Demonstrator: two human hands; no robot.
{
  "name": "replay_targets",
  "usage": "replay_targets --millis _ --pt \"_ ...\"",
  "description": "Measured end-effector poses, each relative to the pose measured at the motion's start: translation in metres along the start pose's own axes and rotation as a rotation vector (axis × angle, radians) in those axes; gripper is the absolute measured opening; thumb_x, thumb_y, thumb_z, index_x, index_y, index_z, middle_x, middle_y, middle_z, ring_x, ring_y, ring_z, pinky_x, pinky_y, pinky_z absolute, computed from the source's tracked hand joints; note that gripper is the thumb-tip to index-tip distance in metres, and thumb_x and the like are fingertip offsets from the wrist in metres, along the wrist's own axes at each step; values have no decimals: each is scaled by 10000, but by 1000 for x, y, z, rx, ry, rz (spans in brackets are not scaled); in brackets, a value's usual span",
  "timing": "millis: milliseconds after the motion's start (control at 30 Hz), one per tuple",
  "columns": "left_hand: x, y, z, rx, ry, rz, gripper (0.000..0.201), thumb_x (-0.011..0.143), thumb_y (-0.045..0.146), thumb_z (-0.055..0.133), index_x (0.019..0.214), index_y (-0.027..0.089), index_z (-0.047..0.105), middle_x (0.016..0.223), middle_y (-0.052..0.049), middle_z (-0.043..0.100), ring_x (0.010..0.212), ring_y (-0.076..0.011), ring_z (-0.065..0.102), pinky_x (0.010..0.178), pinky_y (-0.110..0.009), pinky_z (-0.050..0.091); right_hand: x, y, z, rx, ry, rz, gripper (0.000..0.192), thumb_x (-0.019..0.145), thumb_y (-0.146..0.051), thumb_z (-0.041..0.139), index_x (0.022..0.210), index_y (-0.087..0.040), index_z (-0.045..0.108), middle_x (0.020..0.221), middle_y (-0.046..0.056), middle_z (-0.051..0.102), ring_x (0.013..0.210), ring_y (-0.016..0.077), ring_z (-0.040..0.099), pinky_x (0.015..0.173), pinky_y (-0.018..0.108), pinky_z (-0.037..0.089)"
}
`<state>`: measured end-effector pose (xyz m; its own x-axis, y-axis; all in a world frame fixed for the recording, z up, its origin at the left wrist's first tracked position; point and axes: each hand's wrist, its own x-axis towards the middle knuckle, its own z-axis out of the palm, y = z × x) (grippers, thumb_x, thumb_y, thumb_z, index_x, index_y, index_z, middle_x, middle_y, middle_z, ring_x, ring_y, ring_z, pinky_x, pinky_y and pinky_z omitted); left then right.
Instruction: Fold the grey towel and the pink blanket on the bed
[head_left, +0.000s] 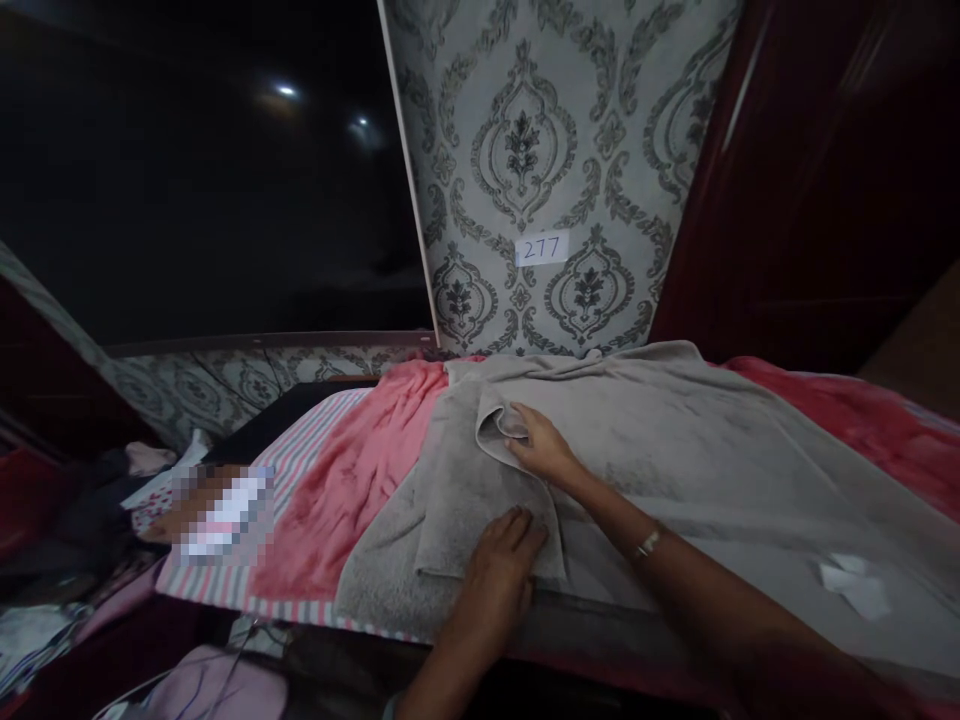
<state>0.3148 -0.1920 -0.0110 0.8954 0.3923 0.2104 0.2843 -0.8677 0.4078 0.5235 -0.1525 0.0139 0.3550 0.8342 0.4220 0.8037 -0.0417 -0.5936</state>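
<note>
A large grey towel (675,440) lies spread over a bed, on top of a pink blanket (352,470). Its left part is folded over into a strip. My right hand (540,445), with a bangle at the wrist, rests on the folded-over corner of the towel, fingers on the curled edge. My left hand (499,570) lies flat on the near end of the same folded strip, close to the bed's front edge. Neither hand is seen closing around the cloth.
A striped sheet (300,450) shows at the bed's left. Patterned wallpaper with a paper label "277" (541,247) stands behind. A white scrap (855,585) lies on the towel at right. Clothes are piled at lower left (90,560). Dark wooden furniture (825,170) stands at right.
</note>
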Motion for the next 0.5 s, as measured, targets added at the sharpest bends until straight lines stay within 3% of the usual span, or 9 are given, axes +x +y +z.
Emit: replay_targets --millis 133,233,333,433,500 --pt "-2 -3 5 46 5 21 798 633 -8 477 1404 160 601 1496 -177 535 1425 -345 460 1166 -577 413 38 -16 15 17 68 233 741 769 -245 689 1475 -139 491 1356 174 621 1245 304 581 1061 399 446" --pt "-4 -9 13 74 35 60 792 663 -21 465 1413 195 594 1496 -160 538 1421 -337 468 1147 -569 440 65 -12 11 133 128 330 541 768 -216 670 1308 -176 657 1227 130 704 1151 292 634 1013 371 468" --pt "-5 -17 23 110 105 104 783 705 -39 437 1420 244 585 1471 -132 568 1407 -303 494 1122 -538 478 95 3 -4 212 182 368 325 810 -146 551 1054 -184 762 1127 81 749 1125 252 650 1006 333 466" --pt "-6 -23 33 133 181 175 747 752 -31 439 1433 250 563 1451 -131 586 1390 -289 516 1110 -519 495 117 26 -19 255 213 422 314 861 -120 485 1007 -173 758 1077 58 755 1114 220 646 978 307 481" --pt "-5 -26 39 151 209 225 703 797 -7 453 1446 249 542 1448 -131 588 1377 -289 530 1095 -509 509 120 42 -22 291 208 463 231 915 -183 532 1017 -158 737 1013 63 747 1060 221 654 941 332 508"
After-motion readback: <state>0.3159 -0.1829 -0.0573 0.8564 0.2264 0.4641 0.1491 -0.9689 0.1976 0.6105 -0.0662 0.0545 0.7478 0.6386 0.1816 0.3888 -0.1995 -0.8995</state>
